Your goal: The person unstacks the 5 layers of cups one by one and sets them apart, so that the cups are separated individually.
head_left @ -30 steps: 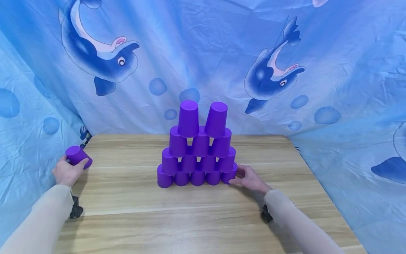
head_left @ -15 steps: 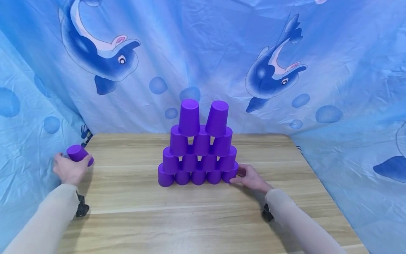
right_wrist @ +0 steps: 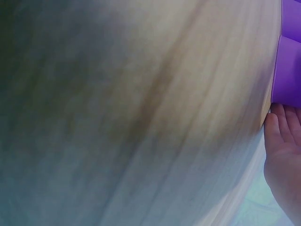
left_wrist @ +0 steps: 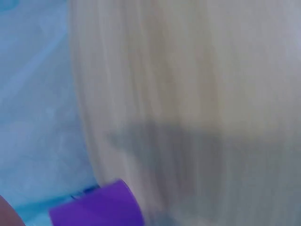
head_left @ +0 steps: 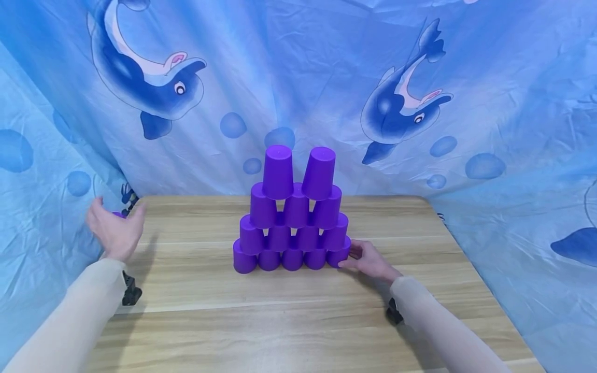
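A purple cup pyramid stands mid-table, all cups upside down: a bottom row of several, two rows above, and two cups on top with a gap between them. My right hand rests against the bottom row's right end cup; the right wrist view has its fingertips touching a cup. At the table's far left my left hand is raised, thumb and fingers spread. A loose purple cup lies mostly hidden behind it; the left wrist view shows this cup close to the table edge.
The wooden table ends on the left close to my left hand. A blue dolphin-printed curtain hangs behind the table and along both sides.
My left hand has let go of the loose cup and spread its fingers, moving slightly up and right. The cup now shows farther back. The right hand and the pyramid have stayed put.
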`<state>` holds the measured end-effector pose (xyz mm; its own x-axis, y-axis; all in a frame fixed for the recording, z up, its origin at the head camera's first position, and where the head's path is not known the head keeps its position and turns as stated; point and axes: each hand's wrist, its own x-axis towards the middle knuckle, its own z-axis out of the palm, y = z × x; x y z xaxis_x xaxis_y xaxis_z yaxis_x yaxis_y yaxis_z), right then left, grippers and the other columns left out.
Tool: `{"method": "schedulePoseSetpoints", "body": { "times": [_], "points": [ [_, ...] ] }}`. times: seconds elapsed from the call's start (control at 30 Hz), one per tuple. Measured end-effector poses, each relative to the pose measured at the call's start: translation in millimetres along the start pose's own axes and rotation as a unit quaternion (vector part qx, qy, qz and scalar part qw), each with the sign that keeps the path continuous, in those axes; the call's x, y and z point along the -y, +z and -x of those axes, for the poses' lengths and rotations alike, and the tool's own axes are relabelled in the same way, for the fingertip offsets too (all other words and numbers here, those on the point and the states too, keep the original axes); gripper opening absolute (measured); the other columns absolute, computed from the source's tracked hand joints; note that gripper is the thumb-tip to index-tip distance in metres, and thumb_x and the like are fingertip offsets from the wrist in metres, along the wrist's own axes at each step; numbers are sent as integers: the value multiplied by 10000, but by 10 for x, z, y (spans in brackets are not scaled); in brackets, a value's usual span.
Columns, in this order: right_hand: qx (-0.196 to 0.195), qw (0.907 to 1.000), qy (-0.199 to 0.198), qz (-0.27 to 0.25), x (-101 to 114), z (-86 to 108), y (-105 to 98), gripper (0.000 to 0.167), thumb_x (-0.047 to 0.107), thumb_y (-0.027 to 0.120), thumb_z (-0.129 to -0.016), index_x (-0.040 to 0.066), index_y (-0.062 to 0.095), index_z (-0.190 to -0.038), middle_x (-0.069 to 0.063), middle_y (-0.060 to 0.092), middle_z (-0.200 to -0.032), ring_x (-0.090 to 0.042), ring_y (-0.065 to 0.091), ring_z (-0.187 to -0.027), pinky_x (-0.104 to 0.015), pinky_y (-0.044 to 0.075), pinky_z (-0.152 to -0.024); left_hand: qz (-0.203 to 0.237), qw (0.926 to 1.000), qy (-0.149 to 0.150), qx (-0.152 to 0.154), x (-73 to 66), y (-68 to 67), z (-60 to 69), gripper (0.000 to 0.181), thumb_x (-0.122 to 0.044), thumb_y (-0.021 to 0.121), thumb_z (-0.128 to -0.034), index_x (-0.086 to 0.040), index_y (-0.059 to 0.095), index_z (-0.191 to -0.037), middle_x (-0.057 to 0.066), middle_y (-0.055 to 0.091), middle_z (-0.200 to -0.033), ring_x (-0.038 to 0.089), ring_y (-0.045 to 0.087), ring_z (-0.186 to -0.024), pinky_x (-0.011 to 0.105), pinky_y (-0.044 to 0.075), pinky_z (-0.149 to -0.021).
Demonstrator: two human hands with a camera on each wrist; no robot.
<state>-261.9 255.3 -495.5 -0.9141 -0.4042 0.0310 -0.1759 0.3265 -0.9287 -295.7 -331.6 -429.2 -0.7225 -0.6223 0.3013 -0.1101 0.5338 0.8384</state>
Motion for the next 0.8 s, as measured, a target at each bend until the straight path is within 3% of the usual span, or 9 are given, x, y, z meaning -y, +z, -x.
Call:
{"method": "schedulePoseSetpoints", "body": {
  "times": [0.27,0.5,0.6,0.7,0.8],
  "points": [
    [-32,10000,-22,60,-2,11,3,547,68,793,-778,-13,566,-1269,-132,610,-1225,-270,545,-1172,-373,386,-1030,31,9951,770,626,-242,143,124,937,-491,682,-829,-121,178,-1526,134,267,-1519,320,221,-1375,466,170,-1126],
    [83,9999,14,-85,269,76,20,513,-24,759,-785,-59,559,-1256,-180,600,-1220,-324,533,-1175,-446,362,-1040,269,9833,831,1594,-486,268,324,963,-583,606,-855,-59,146,-1520,227,260,-1502,419,273,-1336,579,257,-1061],
    [88,9999,-16,-82,274,81,22,514,-23,757,-787,-67,554,-1258,-178,600,-1223,-322,535,-1174,-440,367,-1037,577,9782,1000,1726,-630,326,442,927,-562,599,-872,-59,163,-1519,216,281,-1497,403,304,-1332,537,279,-1071],
    [90,9999,-95,-95,255,78,24,517,-34,751,-788,-86,543,-1259,-194,595,-1225,-338,533,-1173,-455,364,-1037,1070,9729,1250,1627,-804,395,554,857,-498,628,-884,-40,242,-1497,209,354,-1459,374,365,-1305,466,316,-1072],
    [79,9998,-121,-142,240,75,26,518,-45,748,-786,-88,542,-1259,-198,594,-1225,-342,533,-1171,-461,359,-1039,1616,9614,1513,1633,-990,452,663,781,-415,648,-897,-24,295,-1474,198,404,-1422,344,400,-1287,419,338,-1066]
  ]
}}
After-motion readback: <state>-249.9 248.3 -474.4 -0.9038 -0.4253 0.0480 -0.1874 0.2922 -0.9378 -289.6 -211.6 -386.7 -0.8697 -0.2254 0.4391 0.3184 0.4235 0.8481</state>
